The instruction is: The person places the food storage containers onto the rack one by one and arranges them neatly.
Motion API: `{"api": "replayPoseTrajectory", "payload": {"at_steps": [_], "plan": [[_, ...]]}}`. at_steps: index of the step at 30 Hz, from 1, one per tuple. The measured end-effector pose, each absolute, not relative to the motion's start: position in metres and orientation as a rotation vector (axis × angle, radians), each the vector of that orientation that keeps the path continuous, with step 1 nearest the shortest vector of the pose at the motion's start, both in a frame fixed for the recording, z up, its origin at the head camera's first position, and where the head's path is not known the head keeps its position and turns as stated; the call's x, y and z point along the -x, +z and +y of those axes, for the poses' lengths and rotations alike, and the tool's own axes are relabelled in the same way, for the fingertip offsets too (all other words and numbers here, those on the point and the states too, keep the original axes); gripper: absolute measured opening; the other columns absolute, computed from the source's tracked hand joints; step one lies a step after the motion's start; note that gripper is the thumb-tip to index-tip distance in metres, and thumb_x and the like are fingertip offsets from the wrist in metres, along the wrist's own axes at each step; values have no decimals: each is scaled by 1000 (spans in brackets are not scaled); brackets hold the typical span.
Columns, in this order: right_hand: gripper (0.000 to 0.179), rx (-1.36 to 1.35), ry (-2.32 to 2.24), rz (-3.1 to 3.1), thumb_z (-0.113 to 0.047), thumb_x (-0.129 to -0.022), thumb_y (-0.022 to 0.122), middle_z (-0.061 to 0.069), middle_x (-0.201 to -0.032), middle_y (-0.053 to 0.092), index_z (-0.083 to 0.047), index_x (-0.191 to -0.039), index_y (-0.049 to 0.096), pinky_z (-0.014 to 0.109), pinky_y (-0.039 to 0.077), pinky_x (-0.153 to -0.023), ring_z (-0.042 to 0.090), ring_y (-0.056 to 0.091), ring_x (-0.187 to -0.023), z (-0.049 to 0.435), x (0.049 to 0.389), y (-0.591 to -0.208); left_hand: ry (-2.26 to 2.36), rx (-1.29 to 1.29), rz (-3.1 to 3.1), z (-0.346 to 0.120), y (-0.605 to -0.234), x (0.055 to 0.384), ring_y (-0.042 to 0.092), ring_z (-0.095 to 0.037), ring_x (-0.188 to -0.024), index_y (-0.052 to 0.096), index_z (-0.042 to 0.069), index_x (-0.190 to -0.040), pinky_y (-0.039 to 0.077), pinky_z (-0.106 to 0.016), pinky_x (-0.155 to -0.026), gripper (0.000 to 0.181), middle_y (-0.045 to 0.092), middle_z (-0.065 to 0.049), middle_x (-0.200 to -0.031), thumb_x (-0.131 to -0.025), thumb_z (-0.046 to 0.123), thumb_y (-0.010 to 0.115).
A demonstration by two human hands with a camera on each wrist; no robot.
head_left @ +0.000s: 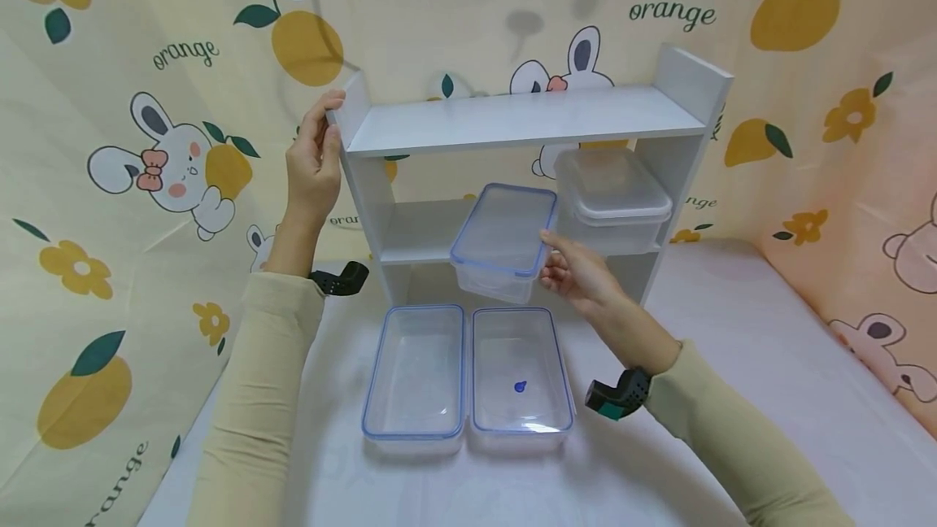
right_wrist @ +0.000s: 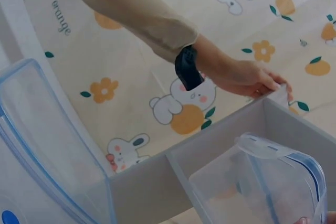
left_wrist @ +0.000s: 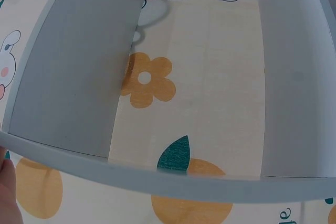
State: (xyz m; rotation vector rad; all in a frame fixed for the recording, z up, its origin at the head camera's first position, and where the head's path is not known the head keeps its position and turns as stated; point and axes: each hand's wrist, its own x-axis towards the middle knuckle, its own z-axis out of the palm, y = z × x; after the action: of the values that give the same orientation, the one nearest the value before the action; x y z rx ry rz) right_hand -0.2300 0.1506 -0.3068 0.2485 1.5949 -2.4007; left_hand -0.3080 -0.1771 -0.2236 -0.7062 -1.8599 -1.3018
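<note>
My left hand (head_left: 315, 165) grips the upper left corner of a white two-tier shelf (head_left: 523, 119), fingers over the end panel. A clear plastic food container (head_left: 505, 230) with a blue-edged lid is pinched at its right side by my right hand (head_left: 581, 271). It is held tilted in front of the shelf's middle board, left of a frosted container (head_left: 618, 185) standing on that board. From the right wrist, the held container (right_wrist: 252, 182) shows at the shelf opening, with only fingertips at its edge. The left wrist view looks into the shelf's bare side compartment (left_wrist: 68, 66).
Two clear containers with blue rims, a left one (head_left: 413, 372) and a right one (head_left: 521, 348) bearing a small blue mark, stand side by side on the white table (head_left: 659, 462). Behind the shelf hangs a cloth (head_left: 439, 15) printed with oranges and rabbits.
</note>
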Motion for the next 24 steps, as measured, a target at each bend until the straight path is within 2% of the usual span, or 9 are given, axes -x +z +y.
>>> {"api": "replayPoseTrajectory", "payload": {"at_steps": [10,18,21,24], "plan": [[28,-312,-2468,1508,-29,-92,63,-4,-67,55,-11,-102,46,12,50,-57,5,53,-60,144,236,-305,-1260,707,-1861,-176,-224,309,42,-17,-141,48,-7,-131,32,-26,-121,34,51,-14,-143,-100,2,38],[25,-199,-2528,1549,-23,-93,62,-5,-76,57,-7,-106,47,12,49,-62,5,54,-68,142,230,-312,-1271,707,-1858,-177,-224,309,42,-16,-141,48,-7,-131,32,-26,-121,34,51,-14,-144,-100,2,38],[24,-151,-2570,1556,-15,-94,58,-6,-79,56,-6,-113,45,13,47,-65,5,53,-71,140,225,-315,-1289,696,-1861,-176,-224,308,42,-17,-142,48,-7,-131,32,-27,-122,34,51,-14,-143,-100,1,38],[43,-93,-2586,1609,-7,-94,54,-10,-81,58,-2,-134,38,13,46,-67,3,52,-71,137,220,-319,-1293,680,-1873,-176,-223,307,42,-17,-142,48,-6,-131,31,-26,-122,34,51,-14,-144,-100,1,38]]}}
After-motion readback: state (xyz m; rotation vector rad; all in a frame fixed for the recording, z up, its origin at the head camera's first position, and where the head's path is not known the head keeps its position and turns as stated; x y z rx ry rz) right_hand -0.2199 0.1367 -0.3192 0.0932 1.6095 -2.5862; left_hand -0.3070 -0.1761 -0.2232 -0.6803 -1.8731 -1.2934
